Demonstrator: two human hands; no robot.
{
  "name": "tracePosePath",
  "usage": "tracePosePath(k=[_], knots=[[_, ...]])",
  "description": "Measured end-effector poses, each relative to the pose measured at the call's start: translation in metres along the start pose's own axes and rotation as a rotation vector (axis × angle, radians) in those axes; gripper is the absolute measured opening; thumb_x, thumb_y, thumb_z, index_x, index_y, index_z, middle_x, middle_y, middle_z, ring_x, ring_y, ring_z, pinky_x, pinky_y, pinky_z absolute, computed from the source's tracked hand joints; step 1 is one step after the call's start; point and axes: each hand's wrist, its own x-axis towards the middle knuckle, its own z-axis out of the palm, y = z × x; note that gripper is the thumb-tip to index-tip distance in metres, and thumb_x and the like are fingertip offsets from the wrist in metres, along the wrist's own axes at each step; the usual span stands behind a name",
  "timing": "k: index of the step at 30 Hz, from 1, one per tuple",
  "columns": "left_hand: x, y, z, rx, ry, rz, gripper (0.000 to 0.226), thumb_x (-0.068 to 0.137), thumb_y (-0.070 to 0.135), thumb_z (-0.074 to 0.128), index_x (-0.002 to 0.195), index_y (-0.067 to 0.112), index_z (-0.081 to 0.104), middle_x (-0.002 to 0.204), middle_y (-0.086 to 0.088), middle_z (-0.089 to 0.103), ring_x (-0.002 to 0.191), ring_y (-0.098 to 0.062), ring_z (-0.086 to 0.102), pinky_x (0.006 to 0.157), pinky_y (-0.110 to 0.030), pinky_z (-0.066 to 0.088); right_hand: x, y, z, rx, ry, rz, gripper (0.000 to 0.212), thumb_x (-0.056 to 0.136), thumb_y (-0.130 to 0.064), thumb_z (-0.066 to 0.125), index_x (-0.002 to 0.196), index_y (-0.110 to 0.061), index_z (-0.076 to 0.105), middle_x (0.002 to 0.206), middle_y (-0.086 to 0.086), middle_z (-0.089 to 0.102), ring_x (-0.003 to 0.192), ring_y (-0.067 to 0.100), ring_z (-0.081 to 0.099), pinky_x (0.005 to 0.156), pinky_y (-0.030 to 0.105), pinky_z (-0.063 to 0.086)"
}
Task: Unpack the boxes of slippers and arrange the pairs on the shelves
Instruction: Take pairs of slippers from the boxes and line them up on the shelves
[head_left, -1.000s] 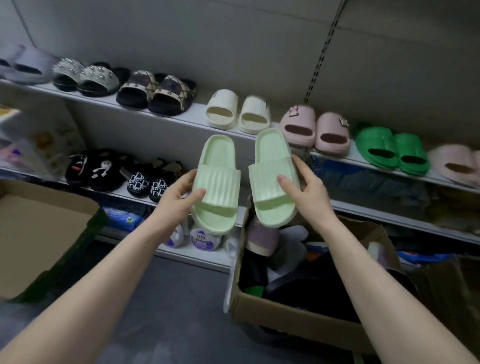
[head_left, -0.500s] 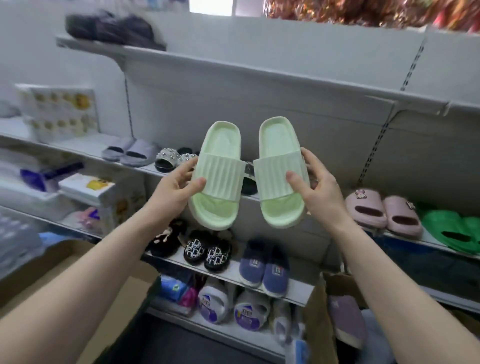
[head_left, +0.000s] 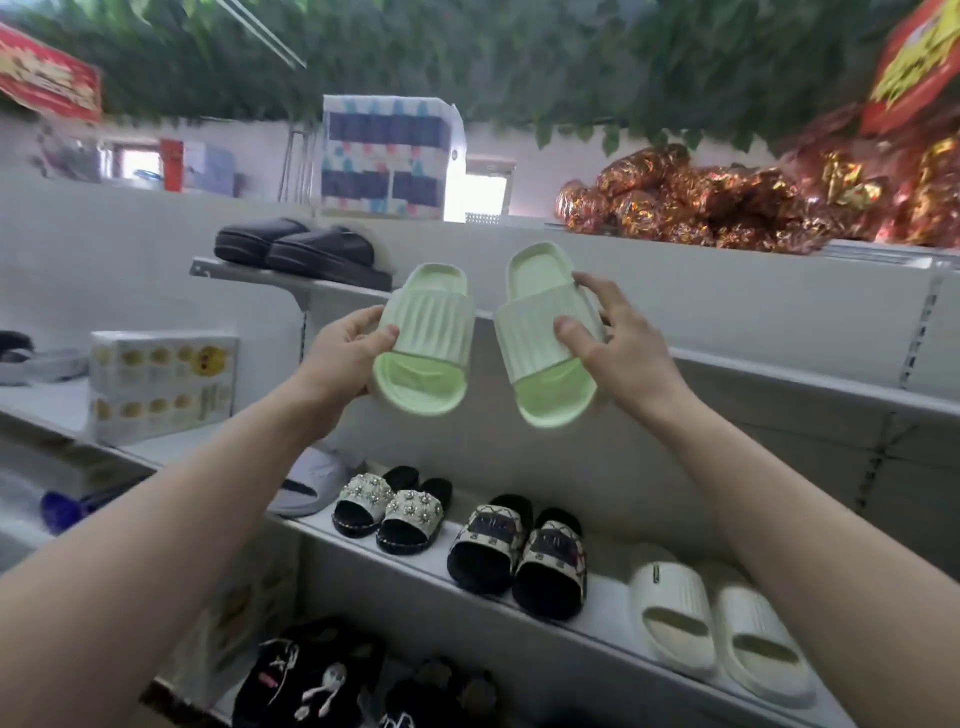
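Left hand (head_left: 343, 358) grips one pale green slipper (head_left: 423, 358) by its ribbed strap, thumb on top, fingers curled behind. Right hand (head_left: 618, 358) pinches the matching slipper (head_left: 545, 358) likewise. Both slippers are held heels up, just apart, in front of the upper shelf (head_left: 779, 371). Beyond the left hand, a dark pair (head_left: 301, 249) sits on that shelf. Below both hands, the lower shelf (head_left: 605, 577) carries studded (head_left: 389, 506), patterned (head_left: 519, 556) and cream (head_left: 722, 629) pairs.
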Motion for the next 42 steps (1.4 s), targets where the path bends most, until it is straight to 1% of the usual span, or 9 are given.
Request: tracePosePath(k=[7, 13, 16, 19, 23, 27, 34, 37, 42], knots=[[0.117, 0.013, 0.005, 0.100, 0.045, -0.053, 0.023, 0.100, 0.018, 0.048, 0.115, 0.013, 0.065, 0.098, -0.006, 0.069, 0.074, -0.018, 0.065, 0.052, -0.025, 0.054, 0.127, 0.021, 0.039, 0.024, -0.053, 0.202, 0.047, 0.091, -0.038, 0.054, 0.137, -0.031, 0.049, 0.137, 0.007, 0.053, 0.121, 0.030, 0.053, 0.103, 0.045, 0.046], [0.190, 0.007, 0.007, 0.366, 0.030, -0.113, 0.025, 0.097, 0.024, 0.049, 0.102, 0.007, 0.068, 0.104, -0.015, 0.068, 0.090, -0.030, 0.064, 0.082, -0.042, 0.055, 0.188, 0.040, 0.067, 0.281, -0.166, 0.467, 0.028, 0.099, -0.016, 0.046, 0.124, -0.008, 0.055, 0.107, 0.013, 0.061, 0.084, 0.024, 0.063, 0.078, 0.037, 0.056], [0.219, -0.001, 0.004, 0.649, 0.106, -0.094, 0.029, 0.092, 0.029, 0.047, 0.100, 0.014, 0.070, 0.109, -0.012, 0.067, 0.099, -0.033, 0.061, 0.088, -0.038, 0.050, 0.192, 0.046, 0.078, 0.172, -0.158, 0.418, 0.036, 0.101, -0.031, 0.044, 0.127, -0.011, 0.058, 0.117, 0.007, 0.064, 0.104, 0.024, 0.061, 0.099, 0.038, 0.047], [0.225, -0.009, 0.006, 0.803, 0.173, -0.015, 0.031, 0.094, 0.028, 0.047, 0.117, 0.018, 0.066, 0.123, -0.009, 0.065, 0.112, -0.032, 0.057, 0.097, -0.037, 0.046, 0.170, 0.037, 0.078, 0.150, -0.096, 0.247, 0.042, 0.100, -0.044, 0.042, 0.136, -0.024, 0.054, 0.131, -0.010, 0.054, 0.122, 0.013, 0.049, 0.109, 0.037, 0.037], [0.189, -0.022, 0.002, 0.672, 0.250, 0.491, 0.033, 0.097, 0.033, 0.047, 0.123, 0.021, 0.062, 0.122, -0.001, 0.065, 0.117, -0.022, 0.054, 0.099, -0.032, 0.038, 0.121, 0.031, 0.081, -0.037, -0.154, -0.075, 0.046, 0.099, -0.044, 0.049, 0.144, -0.035, 0.043, 0.137, -0.012, 0.040, 0.131, 0.002, 0.034, 0.109, 0.026, 0.030], [0.161, -0.048, 0.004, 1.002, 0.032, 0.767, 0.043, 0.094, 0.047, 0.042, 0.130, 0.026, 0.054, 0.135, -0.001, 0.050, 0.124, -0.021, 0.042, 0.108, -0.031, 0.029, 0.113, 0.043, 0.101, -0.275, -0.109, -0.179, 0.054, 0.097, -0.046, 0.050, 0.148, -0.036, 0.036, 0.156, 0.003, 0.025, 0.146, 0.015, 0.018, 0.117, 0.028, 0.018], [0.203, -0.074, 0.001, 1.056, -0.016, 0.549, 0.035, 0.097, 0.040, 0.044, 0.130, 0.028, 0.051, 0.149, -0.001, 0.038, 0.129, -0.028, 0.039, 0.109, -0.037, 0.031, 0.156, 0.040, 0.128, -0.433, -0.262, -0.077, 0.060, 0.098, -0.053, 0.040, 0.153, -0.034, 0.024, 0.160, 0.012, 0.016, 0.149, 0.028, 0.011, 0.122, 0.039, 0.012], [0.217, -0.071, 0.000, 1.114, -0.044, 0.500, 0.045, 0.095, 0.049, 0.029, 0.122, 0.026, 0.058, 0.149, -0.001, 0.039, 0.128, -0.029, 0.042, 0.108, -0.037, 0.032, 0.173, 0.042, 0.139, -0.476, -0.335, -0.055, 0.062, 0.099, -0.055, 0.034, 0.154, -0.034, 0.018, 0.162, 0.013, 0.010, 0.150, 0.030, 0.005, 0.122, 0.042, 0.009], [0.226, -0.069, -0.007, 1.113, -0.083, 0.474, 0.030, 0.101, 0.033, 0.040, 0.119, 0.021, 0.060, 0.151, -0.003, 0.037, 0.133, -0.027, 0.038, 0.111, -0.032, 0.024, 0.182, 0.048, 0.143, -0.513, -0.382, -0.058, 0.063, 0.098, -0.057, 0.032, 0.155, -0.035, 0.014, 0.162, 0.014, 0.008, 0.150, 0.030, 0.003, 0.122, 0.043, 0.007]])
